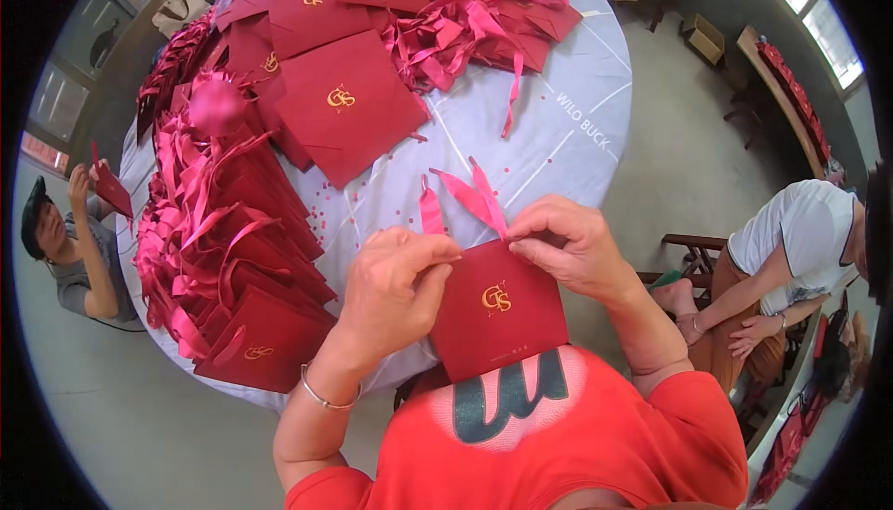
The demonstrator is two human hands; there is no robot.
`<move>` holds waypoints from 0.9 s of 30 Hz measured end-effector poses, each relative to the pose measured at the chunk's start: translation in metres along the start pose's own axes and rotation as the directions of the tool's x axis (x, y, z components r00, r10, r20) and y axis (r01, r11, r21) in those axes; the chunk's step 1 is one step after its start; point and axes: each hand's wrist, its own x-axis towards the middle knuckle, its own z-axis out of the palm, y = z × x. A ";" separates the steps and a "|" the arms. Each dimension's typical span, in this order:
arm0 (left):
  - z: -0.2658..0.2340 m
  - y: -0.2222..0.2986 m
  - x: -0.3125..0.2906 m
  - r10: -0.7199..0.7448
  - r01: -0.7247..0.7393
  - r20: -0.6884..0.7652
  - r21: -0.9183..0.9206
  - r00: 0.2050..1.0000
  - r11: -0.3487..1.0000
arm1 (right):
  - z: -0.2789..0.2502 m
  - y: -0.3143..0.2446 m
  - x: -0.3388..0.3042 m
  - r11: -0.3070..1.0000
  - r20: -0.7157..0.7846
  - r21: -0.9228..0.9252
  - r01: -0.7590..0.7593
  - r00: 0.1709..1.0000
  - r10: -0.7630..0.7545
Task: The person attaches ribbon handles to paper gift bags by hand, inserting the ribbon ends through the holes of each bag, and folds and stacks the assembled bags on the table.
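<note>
Here, a red bag of flat, matte, card-like material stands between the two hands at the tabletop's near edge. It is nearly square, so no clear long axis shows; its gold emblem faces up toward the wearer, and its top edge points away, leaning slightly left. At its upper left corner, the left hand pinches the bag with thumb and forefinger. At its top edge, the right hand pinches a smooth pink ribbon, whose length slants away and leftward, ending in narrow dark tips. Left of the bag stand packed bags with crumpled, glossy ribbons; beyond it, to the left, lie flat square bags. Beyond it sits a tangled ribbon heap.
</note>
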 end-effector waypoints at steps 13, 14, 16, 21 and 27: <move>-0.019 -0.006 -0.009 -0.136 0.139 0.045 -0.099 0.990 0.985 | -0.002 -0.027 0.027 0.972 0.116 -0.224 0.070 0.992 -0.045; -0.015 -0.011 -0.011 -0.182 0.199 0.085 -0.268 0.980 0.943 | -0.001 -0.025 0.026 0.972 0.120 -0.223 0.071 0.992 -0.045; -0.003 -0.026 -0.020 -0.238 0.270 0.129 -0.431 0.963 0.861 | 0.005 -0.021 0.022 0.966 0.141 -0.255 0.046 0.990 -0.010; -0.007 -0.015 -0.009 -0.516 0.690 0.492 -0.650 0.702 0.319 | 0.007 -0.008 0.018 0.978 0.093 -0.205 -0.042 0.994 0.063; -0.012 -0.022 -0.011 -0.393 0.771 0.664 -0.563 0.636 0.297 | 0.013 -0.008 0.022 0.974 0.108 -0.217 0.059 0.994 -0.036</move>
